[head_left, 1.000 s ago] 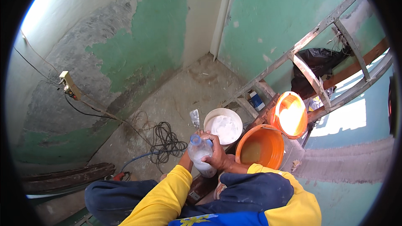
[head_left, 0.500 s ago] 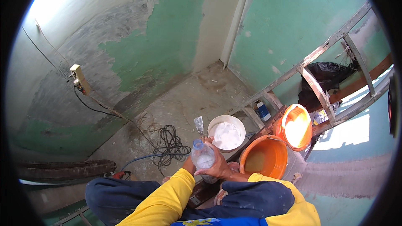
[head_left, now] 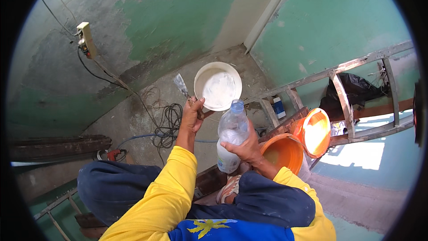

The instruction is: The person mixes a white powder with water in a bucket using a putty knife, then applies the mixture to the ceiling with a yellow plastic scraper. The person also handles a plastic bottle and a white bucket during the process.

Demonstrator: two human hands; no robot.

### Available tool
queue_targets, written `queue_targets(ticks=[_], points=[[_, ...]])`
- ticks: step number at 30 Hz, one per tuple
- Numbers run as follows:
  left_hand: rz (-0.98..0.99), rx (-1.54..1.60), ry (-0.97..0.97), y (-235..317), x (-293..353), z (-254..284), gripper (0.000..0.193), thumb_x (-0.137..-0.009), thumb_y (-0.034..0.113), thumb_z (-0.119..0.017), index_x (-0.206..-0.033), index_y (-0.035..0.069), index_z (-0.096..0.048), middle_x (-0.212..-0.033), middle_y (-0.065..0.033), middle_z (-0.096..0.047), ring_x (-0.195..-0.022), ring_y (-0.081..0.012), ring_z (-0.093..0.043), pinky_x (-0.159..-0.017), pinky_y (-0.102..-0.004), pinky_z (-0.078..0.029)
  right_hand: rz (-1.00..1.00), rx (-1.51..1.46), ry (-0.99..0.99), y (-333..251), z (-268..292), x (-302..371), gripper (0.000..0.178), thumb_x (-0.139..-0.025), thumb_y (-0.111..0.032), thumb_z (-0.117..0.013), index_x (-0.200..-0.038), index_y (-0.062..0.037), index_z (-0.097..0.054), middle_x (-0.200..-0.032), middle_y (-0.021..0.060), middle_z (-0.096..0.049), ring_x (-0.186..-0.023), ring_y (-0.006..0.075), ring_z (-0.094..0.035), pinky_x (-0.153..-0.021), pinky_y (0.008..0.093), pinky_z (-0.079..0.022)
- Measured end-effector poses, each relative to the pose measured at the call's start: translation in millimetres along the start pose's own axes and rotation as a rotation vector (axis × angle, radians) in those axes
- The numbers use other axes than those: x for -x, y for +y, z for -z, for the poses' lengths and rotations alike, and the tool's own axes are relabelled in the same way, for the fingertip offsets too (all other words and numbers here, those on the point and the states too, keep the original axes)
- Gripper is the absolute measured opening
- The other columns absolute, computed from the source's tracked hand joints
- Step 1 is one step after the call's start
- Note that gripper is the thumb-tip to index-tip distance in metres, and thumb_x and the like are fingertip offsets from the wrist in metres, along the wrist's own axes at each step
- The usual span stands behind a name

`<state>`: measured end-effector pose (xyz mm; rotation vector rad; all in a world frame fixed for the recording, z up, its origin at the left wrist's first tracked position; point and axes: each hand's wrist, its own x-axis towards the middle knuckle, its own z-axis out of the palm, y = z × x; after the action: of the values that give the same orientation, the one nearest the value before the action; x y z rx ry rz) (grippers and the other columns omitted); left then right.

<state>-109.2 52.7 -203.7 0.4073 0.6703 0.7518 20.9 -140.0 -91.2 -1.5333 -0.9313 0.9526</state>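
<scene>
Though left hand withdrew, right hand holds bottle

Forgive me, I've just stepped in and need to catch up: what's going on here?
The person's left hand grips a scraper right by a white bucket with whitish material inside; whether that hand also touches the bucket is hard to tell. The right hand holds a clear plastic bottle with something whitish in it. Two orange buckets stand to the right, and a dark cable lies coiled on the floor to the left.
</scene>
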Motion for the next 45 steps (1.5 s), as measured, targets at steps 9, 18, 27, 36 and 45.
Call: queue_targets(ticks=[9, 18, 27, 36, 45], points=[[-0.064, -0.044, -0.105, 49, 4, -17, 0.049, -0.090, 0.011, -0.083, -0.126, 0.011, -0.049, -0.134, -0.0113, -0.062, -0.127, -0.0306, -0.066, -0.103, -0.0645, -0.058, -0.205, -0.064, -0.068, -10, -2, -7, 0.093, -0.077, -0.022, -0.098, -0.153, 0.0002, -0.047, -0.134, 0.0134, -0.065, -0.123, 0.0238, -0.064, -0.107, 0.0400, -0.053], [0.014, -0.122, -0.106, 47, 7, -16, 0.059, -0.089, 0.010, -0.084, -0.135, 0.005, -0.048, -0.137, -0.0144, -0.062, -0.124, -0.0325, -0.068, -0.097, -0.0593, -0.062, -0.306, -0.187, -0.080, -3, -8, -1, 0.079, -0.082, -0.018, -0.093, -0.147, -0.0005, -0.052, -0.127, 0.0101, -0.067, -0.116, 0.0205, -0.065, -0.104, 0.0377, -0.053], [0.066, -0.173, -0.112, 41, 11, -12, 0.060, -0.089, 0.012, -0.084, -0.136, 0.004, -0.048, -0.133, -0.0135, -0.062, -0.120, -0.0295, -0.069, -0.101, -0.0634, -0.060, -0.434, -0.345, -0.048, 4, -9, 4, 0.075, -0.082, -0.016, -0.091, -0.145, -0.0020, -0.053, -0.125, 0.0097, -0.067, -0.116, 0.0222, -0.066, -0.104, 0.0393, -0.054], [0.095, -0.143, -0.100, 29, 6, -3, 0.072, -0.087, 0.009, -0.086, -0.144, -0.002, -0.043, -0.134, -0.0155, -0.061, -0.116, -0.0297, -0.071, -0.089, -0.0540, -0.067, -0.538, -0.402, -0.028, 15, -8, 8, 0.074, -0.082, -0.021, -0.090, -0.144, -0.0014, -0.054, -0.124, 0.0106, -0.068, -0.113, 0.0234, -0.067, -0.101, 0.0400, -0.055], [0.108, -0.163, -0.089, 28, 7, -4, 0.062, -0.088, 0.007, -0.083, -0.136, 0.001, -0.045, -0.130, -0.0128, -0.062, -0.119, -0.0310, -0.070, -0.102, -0.0671, -0.059, -0.589, -0.427, 0.032, 9, -12, 10, 0.068, -0.083, -0.024, -0.089, -0.138, 0.0007, -0.058, -0.117, 0.0124, -0.070, -0.106, 0.0242, -0.070, -0.093, 0.0419, -0.059]])
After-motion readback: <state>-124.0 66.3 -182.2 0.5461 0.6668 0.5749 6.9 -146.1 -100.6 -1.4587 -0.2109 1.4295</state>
